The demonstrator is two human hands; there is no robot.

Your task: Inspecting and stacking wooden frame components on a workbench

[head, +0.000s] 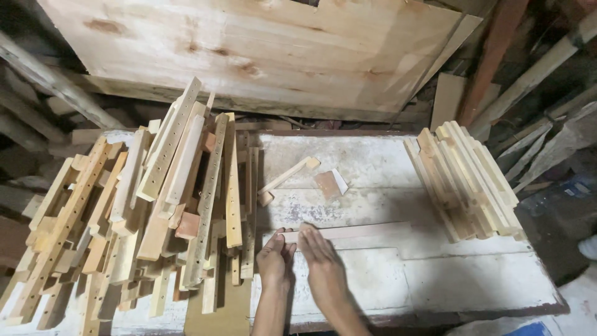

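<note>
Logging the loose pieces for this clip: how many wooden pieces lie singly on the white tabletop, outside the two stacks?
3: a long strip under both hands, a short stick mid-table, and a small flat block right of it. The stacks may hide others.

Head view, looking steeply down, close over white workbench (385, 274)

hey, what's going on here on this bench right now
A person's left hand and right hand press on one end of a thin wooden strip lying flat on a worn white bench. A loose heap of drilled wooden slats lies left, a tidier stack of slats right.
</note>
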